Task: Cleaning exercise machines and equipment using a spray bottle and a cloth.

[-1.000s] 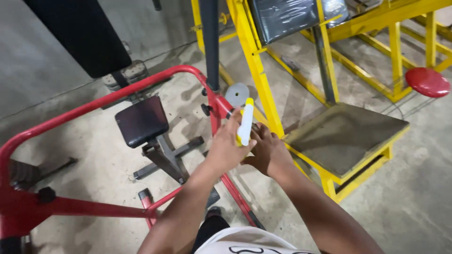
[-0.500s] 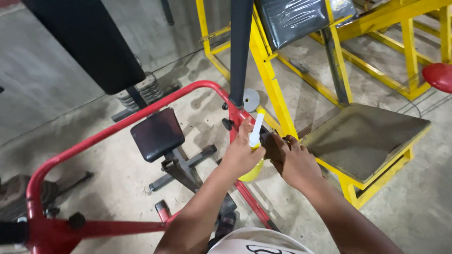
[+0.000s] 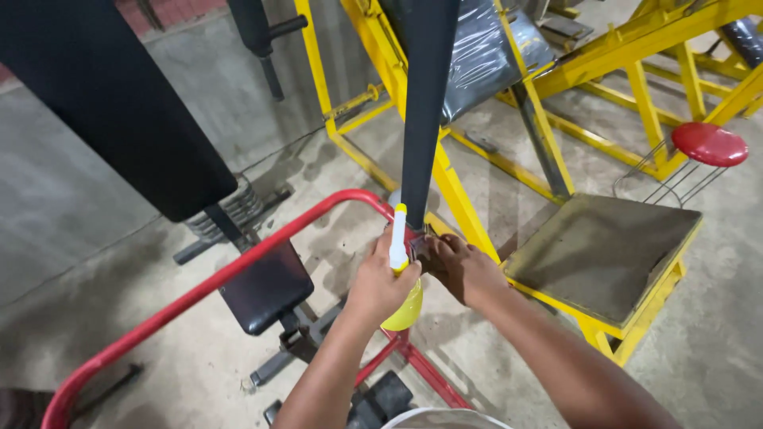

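Observation:
My left hand (image 3: 380, 284) grips a yellow spray bottle (image 3: 404, 307) whose white nozzle (image 3: 398, 235) points up toward the foot of a black upright pad (image 3: 425, 103). Just to its right, my right hand (image 3: 459, 266) is closed against the machine's joint where the red tube frame (image 3: 238, 266) meets the black upright; something dark seems pinched under its fingers, but I cannot tell what. Both forearms reach in from the bottom of the head view.
A black seat pad (image 3: 266, 287) sits below the red frame, with a large black back pad (image 3: 103, 103) at upper left. Yellow machine frames (image 3: 556, 79) and a grey footplate (image 3: 600, 254) stand right. A red round stool (image 3: 709, 143) is far right. Concrete floor.
The view has shifted closer and upward along the black upright. Both hands stay together at the joint, the bottle still held upright in my left hand.

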